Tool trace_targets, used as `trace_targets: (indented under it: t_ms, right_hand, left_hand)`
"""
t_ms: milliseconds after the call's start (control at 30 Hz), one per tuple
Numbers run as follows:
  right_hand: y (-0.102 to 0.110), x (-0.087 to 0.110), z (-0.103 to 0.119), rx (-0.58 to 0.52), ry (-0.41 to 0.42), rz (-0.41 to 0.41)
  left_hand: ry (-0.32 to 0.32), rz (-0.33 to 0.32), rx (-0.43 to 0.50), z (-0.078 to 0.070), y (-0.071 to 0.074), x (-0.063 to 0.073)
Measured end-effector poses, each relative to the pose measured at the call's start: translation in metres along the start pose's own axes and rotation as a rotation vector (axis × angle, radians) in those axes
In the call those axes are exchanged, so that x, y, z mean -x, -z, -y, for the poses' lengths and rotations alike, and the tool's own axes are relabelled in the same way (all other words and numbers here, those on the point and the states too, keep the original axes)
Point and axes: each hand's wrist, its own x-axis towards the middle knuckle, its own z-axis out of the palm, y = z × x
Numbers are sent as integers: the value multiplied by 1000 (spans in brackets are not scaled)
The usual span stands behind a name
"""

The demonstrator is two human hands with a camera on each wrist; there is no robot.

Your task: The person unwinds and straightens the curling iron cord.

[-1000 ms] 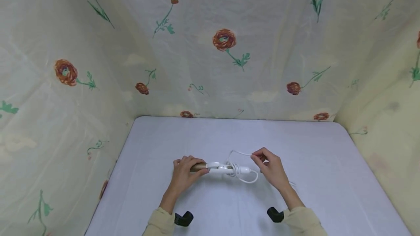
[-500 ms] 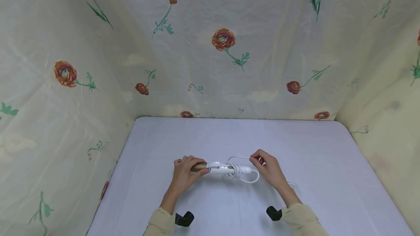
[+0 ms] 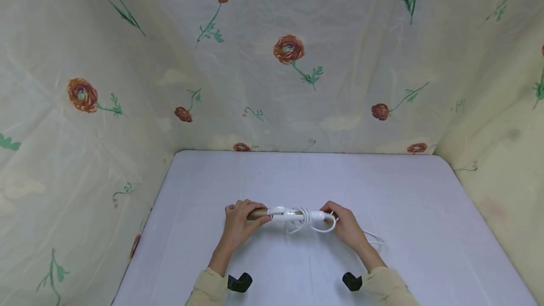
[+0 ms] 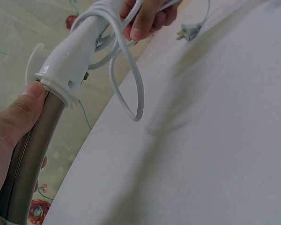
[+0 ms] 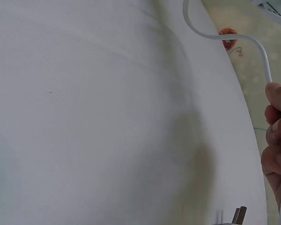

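Observation:
A curling iron (image 3: 278, 214) with a white handle and brown barrel is held level above the table in the head view. My left hand (image 3: 237, 225) grips its barrel (image 4: 35, 140), the thumb lying by the collar in the left wrist view. White power cord (image 3: 304, 219) loops loosely round the handle. At the handle's far end my right hand (image 3: 347, 228) pinches the cord; the right wrist view shows thumb and fingers closed on it. A two-pin plug (image 4: 190, 32) hangs beyond the right hand in the left wrist view.
A white cloth-covered table (image 3: 255, 178) lies beneath both hands. Floral fabric (image 3: 331, 107) surrounds its back and sides. Black wrist mounts (image 3: 240, 283) stick out at both sleeves. A slack piece of cord trails below the right wrist.
My right hand has drawn the cord down and toward me, from behind the curling iron to the handle's end. Loose loops now hang lower. The left hand has stayed in place.

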Motion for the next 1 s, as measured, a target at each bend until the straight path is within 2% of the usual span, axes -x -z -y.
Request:
trace_targets:
  t_ms: [233,467,600,800,1000]
  right_hand:
    - [-8,7,0,38,6,13]
    - [-13,13,1,66,-45,95]
    - [-15,16,0,83,-30,139]
    - [-22,22,-8,78,36,196]
    - [-23,27,-5,63,54,327]
  left_hand:
    - [0,-24,-14,-1,0,1]
    - [16,-43,-4,-2,1,0]
    - [23,-45,-4,-2,2,-1]
    - [14,-63,-18,-3,1,-1]
    - [9,-75,-16,-3,3,-1]
